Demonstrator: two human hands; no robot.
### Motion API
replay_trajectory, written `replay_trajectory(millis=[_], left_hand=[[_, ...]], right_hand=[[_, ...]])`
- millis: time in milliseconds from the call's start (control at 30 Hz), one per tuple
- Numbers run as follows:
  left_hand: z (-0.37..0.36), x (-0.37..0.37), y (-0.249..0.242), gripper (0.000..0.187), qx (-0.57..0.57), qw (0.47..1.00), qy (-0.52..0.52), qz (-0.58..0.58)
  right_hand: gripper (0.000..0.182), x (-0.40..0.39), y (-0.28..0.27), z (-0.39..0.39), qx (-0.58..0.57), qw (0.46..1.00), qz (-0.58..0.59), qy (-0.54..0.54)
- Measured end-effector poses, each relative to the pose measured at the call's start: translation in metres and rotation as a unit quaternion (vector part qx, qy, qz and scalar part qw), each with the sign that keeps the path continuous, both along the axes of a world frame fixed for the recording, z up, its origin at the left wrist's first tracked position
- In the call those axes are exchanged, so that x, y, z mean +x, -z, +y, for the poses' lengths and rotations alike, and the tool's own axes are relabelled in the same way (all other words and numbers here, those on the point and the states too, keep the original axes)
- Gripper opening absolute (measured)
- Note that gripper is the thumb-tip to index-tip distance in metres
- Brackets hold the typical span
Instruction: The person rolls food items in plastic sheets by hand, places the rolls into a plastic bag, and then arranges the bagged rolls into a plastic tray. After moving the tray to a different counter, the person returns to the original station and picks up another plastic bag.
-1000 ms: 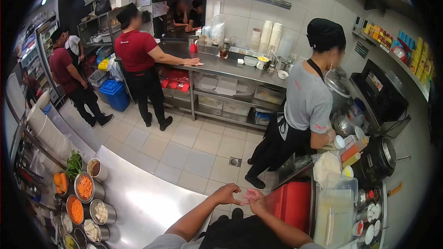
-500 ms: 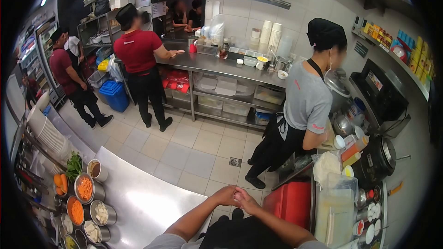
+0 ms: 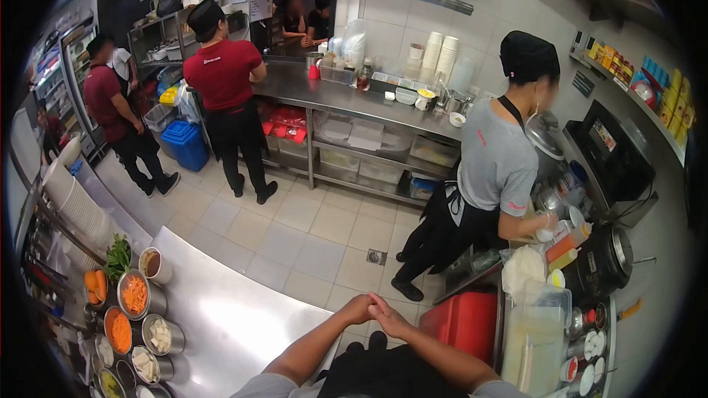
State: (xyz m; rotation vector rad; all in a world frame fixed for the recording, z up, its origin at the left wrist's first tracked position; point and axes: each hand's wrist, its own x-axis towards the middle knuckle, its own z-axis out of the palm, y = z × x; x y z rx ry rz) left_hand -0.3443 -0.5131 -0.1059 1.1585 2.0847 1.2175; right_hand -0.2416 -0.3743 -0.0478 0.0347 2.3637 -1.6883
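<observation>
At the bottom centre, my left hand [image 3: 358, 309] and my right hand [image 3: 389, 317] are clasped together in front of my dark apron [image 3: 372, 374]. The fingers press against each other, and no object shows between them. Close by on the left is the bare metal counter [image 3: 228, 309], with its corner just beside my left forearm. A red bin [image 3: 459, 330] stands to the right, near my right forearm.
Metal tubs of shredded carrot [image 3: 134, 295] and white pieces [image 3: 160, 335] line the left counter. A co-worker in grey [image 3: 494, 155] stands at the right counter; one in red [image 3: 223, 77] faces the back counter. A blue bin [image 3: 184, 145] sits on the floor.
My hands stay together, with the fingers slightly shifted. The co-worker in red has drawn an arm in from the back counter. The grey-shirted co-worker's hand has moved out over the right counter.
</observation>
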Motion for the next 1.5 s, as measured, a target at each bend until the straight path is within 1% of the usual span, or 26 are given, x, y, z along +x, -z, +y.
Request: replay_trajectory(millis=[67,167,267,300,367,400,467,600,700,733,767,800,867,967,1067,1233,1300,1400,1433,1467,1500], left_hand=[[0.0,0.001,-0.008,0.026,-0.005,1.0,0.0,-0.001],[0.002,0.001,-0.009,0.023,-0.004,1.0,-0.012,-0.002],[0.002,0.001,-0.006,0.022,0.001,0.999,-0.035,0.004],[0.002,0.0,-0.005,0.022,-0.001,0.999,-0.045,0.01],[0.001,0.0,0.003,0.021,0.001,0.998,-0.055,-0.004],[0.001,0.0,0.003,0.021,0.002,0.998,-0.064,-0.016],[0.001,0.001,0.004,0.021,0.005,0.997,-0.073,-0.023],[-0.001,0.005,-0.016,0.021,0.009,0.994,-0.092,-0.051],[0.003,0.004,-0.007,0.021,0.026,0.994,-0.096,-0.033],[0.003,0.003,-0.003,0.021,0.026,0.995,-0.096,-0.032],[0.002,0.002,0.002,0.022,0.022,0.993,-0.1,-0.057],[0.002,0.002,0.001,0.023,0.019,0.991,-0.104,-0.083],[0.001,0.002,0.0,0.024,0.009,0.992,-0.101,-0.069],[0.001,0.003,-0.001,0.026,0.011,0.995,-0.09,-0.041],[0.002,0.003,0.004,0.027,0.034,0.995,-0.086,-0.024],[0.0,0.005,-0.003,0.028,0.042,0.994,-0.089,-0.041],[0.001,0.006,-0.006,0.028,0.041,0.992,-0.112,-0.044],[0.0,0.006,-0.007,0.028,0.045,0.99,-0.117,-0.06],[0.0,0.005,-0.004,0.028,0.045,0.99,-0.117,-0.059],[0.0,0.004,0.0,0.029,0.069,0.988,-0.12,-0.061],[0.0,0.003,0.002,0.029,0.093,0.986,-0.123,-0.063]], right_hand=[[0.067,0.001,-0.006,0.001,-0.02,0.999,-0.048,0.017],[0.067,0.001,-0.006,0.004,-0.019,0.997,-0.071,0.019],[0.067,0.001,-0.009,0.004,-0.01,0.998,-0.068,0.014],[0.067,0.0,-0.002,0.005,-0.009,0.998,-0.068,0.013],[0.067,0.0,0.016,0.006,-0.017,1.0,0.0,0.019],[0.067,0.0,0.017,0.007,-0.016,1.0,0.0,0.018],[0.062,-0.001,0.018,0.008,-0.01,1.0,0.012,0.004],[0.059,0.0,0.013,0.008,-0.011,1.0,0.015,0.005],[0.055,0.002,0.007,0.008,-0.044,0.999,0.007,0.026],[0.049,0.004,0.003,0.007,-0.016,0.999,-0.006,0.042],[0.045,0.005,0.001,0.007,0.013,0.998,-0.018,0.058],[0.045,0.005,0.004,0.008,0.013,0.998,-0.018,0.058],[0.036,0.007,0.012,0.01,-0.008,0.996,-0.063,0.06],[0.031,0.009,0.007,0.009,-0.02,0.996,-0.057,0.068],[0.035,0.01,0.015,0.013,-0.03,0.996,-0.056,0.056],[0.039,0.014,-0.011,0.007,0.016,0.993,-0.082,0.088],[0.04,0.015,-0.016,0.007,0.031,0.991,-0.085,0.1],[0.036,0.015,-0.013,0.008,0.053,0.99,-0.07,0.114],[0.036,0.014,-0.004,0.01,0.05,0.991,-0.043,0.12],[0.036,0.014,0.003,0.012,0.046,0.991,-0.016,0.126],[0.036,0.014,0.005,0.011,0.046,0.991,-0.016,0.125]])
